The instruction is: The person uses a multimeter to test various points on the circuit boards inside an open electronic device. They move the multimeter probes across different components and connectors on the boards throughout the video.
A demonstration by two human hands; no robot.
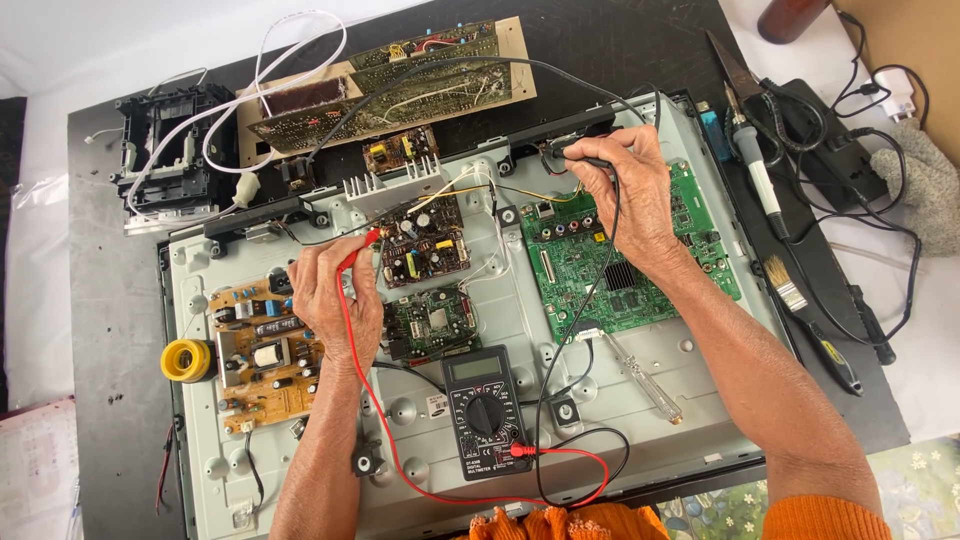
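My left hand [335, 295] pinches a red test probe [358, 248], whose tip touches a small brown circuit board [425, 242] in the middle of a grey metal chassis [640, 370]. My right hand [625, 185] holds a black test probe [578, 153] against the chassis's top edge, above a green main board [620, 270]. Red and black leads run down to a black multimeter [485, 410] lying near the front edge.
A tan power board [265, 350] and a yellow solder reel [186, 360] lie at the left. Old circuit boards [400, 85] and a black mechanism [175, 160] sit behind. A soldering iron [755, 170], a brush [790, 290], a screwdriver [645, 380] and cables are to the right.
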